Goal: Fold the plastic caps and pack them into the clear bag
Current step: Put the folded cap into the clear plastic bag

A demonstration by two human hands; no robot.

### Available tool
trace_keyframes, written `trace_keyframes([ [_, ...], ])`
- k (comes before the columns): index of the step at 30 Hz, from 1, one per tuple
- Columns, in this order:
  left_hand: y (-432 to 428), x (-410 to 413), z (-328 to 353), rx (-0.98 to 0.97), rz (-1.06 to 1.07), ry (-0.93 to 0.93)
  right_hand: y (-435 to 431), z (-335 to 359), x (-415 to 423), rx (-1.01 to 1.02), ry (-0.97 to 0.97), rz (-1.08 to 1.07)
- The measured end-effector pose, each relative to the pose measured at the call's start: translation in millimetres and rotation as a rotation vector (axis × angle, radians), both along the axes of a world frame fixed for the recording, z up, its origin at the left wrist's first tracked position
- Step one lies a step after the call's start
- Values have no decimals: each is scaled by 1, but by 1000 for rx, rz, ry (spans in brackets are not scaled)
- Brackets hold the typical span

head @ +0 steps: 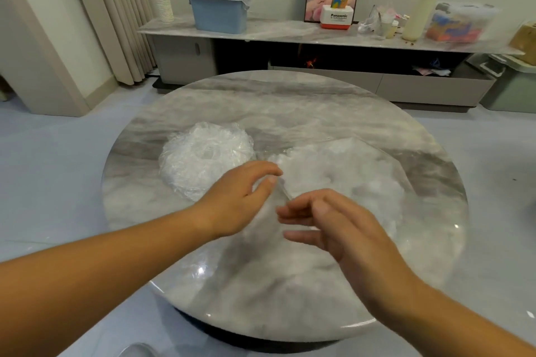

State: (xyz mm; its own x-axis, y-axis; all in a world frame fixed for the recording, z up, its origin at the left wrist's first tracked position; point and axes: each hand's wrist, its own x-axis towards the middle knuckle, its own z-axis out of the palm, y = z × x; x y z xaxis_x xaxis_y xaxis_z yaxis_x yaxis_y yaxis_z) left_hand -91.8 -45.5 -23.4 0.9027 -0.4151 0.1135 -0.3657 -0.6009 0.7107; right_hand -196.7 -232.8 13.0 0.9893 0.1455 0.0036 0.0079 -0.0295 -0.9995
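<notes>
A crumpled pile of clear plastic caps [203, 156] lies on the left part of the round marble table [290, 284]. A clear bag [342, 171] with white folded caps inside lies to its right, its near edge lifted. My left hand [237, 200] pinches that edge between thumb and fingers. My right hand [324, 223] hovers just beside it, fingers loosely bent, touching or nearly touching the thin plastic film; the view is blurred there.
Behind the table runs a low marble-topped cabinet [290, 29] with a blue lidded bin [220, 10], a stack of paper cups [163, 0], a small Panasonic box [338, 17] and other clutter. Grey floor surrounds the table. Curtains hang at the left.
</notes>
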Motion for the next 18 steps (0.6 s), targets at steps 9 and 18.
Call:
trace_keyframes([
  [9, 72, 26, -47, 601, 177, 106, 33, -43, 16, -723, 112, 161],
  [18, 80, 23, -39, 515, 201, -68, 4, -67, 32, -826, 117, -6],
])
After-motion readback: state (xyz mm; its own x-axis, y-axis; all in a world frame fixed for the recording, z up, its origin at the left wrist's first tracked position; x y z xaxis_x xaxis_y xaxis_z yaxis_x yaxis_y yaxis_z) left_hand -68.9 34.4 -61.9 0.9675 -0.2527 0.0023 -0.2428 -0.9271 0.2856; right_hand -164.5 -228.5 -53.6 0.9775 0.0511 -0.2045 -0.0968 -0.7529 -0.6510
